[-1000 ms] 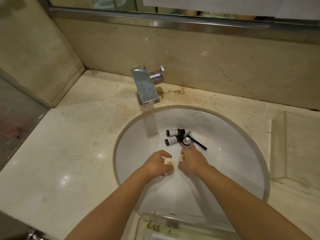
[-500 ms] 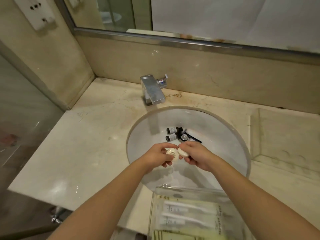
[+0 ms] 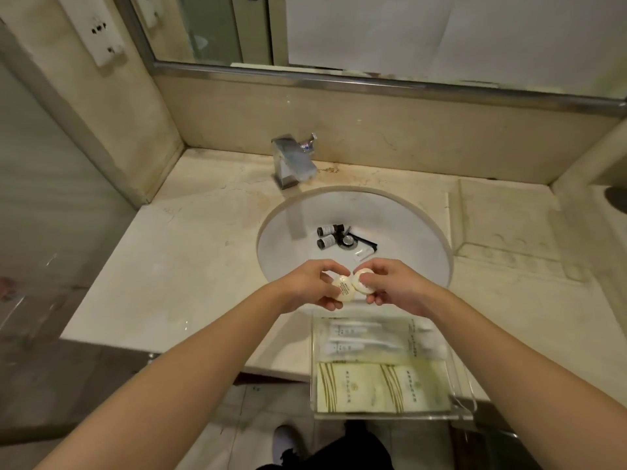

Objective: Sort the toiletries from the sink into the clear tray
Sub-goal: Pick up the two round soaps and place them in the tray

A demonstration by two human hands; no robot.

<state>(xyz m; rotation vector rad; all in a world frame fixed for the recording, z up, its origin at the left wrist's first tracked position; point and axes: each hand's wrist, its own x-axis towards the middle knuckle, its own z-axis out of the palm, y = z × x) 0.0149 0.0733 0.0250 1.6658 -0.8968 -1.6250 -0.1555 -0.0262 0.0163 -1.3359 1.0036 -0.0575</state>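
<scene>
Two hands meet over the near rim of the sink (image 3: 437, 252), each pinching a small round wrapped soap. The left hand (image 3: 310, 286) curls its fingers (image 3: 334, 304) around the cream soap with printed text (image 3: 344, 289), thumb above and fingers below. The right hand (image 3: 395, 285) grips the plainer white soap (image 3: 363, 282) the same way, fingers closed on its edge. Both soaps touch each other between the hands.

Half a second ago the hands sat lower over the bowl; now they are drawn back toward the body, just above the far edge of the clear tray (image 3: 461, 407). More of the tray shows, along with the floor below.

Still lying in the bowl by the drain (image 3: 347, 241) are two small dark bottles (image 3: 328, 235) with pale labels, side by side, a black comb (image 3: 364, 241) and a clear wrapped item (image 3: 361, 255) just beside it. The tray sits on the counter's front edge and holds white tubes (image 3: 366, 340) at the back and pale green packets (image 3: 376, 388) at the front. A square metal tap (image 3: 293, 161) stands behind the sink.
</scene>
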